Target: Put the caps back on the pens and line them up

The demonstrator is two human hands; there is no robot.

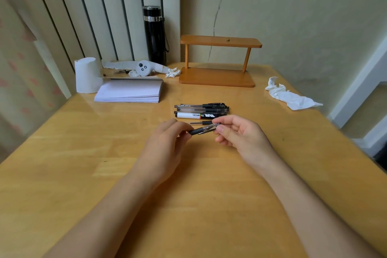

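Head view: a wooden table (62, 174) is seen from above and behind the hands; places below are given relative to the row of pens (201, 110) lying at mid-table.
Far left of the row: a paper roll (87, 75) and a stack of paper (129, 92) are set well apart from the pens, toward the wall.
Behind the row: a black flask (155, 34) and a wooden shelf (217, 62) are placed near the wall.
Left hand (165, 142): it is held just in front of the row, fingers closed on the dark end of a pen (204, 129).
Pen in hand: it is held above the table, just in front of the row, slanting up to the right between the two hands.
Right hand (236, 134): its fingertips are pinched on the clear end of the same pen, where a cap seems to be.
Loose pen (202, 122): one more thin pen is lying between the row and the hands.
Far right of the row: a crumpled tissue (291, 96) is left near the table edge.
Step in hand: capping is judged to be under way, with several pens already lined up.
Next move: the cap should be pressed straight along the barrel until seated, then the pen laid parallel against the row.
Hard to tell: whether the cap is fully on cannot be made out; the pen's ends are hidden by fingers, and the pens in the row overlap too closely to count.
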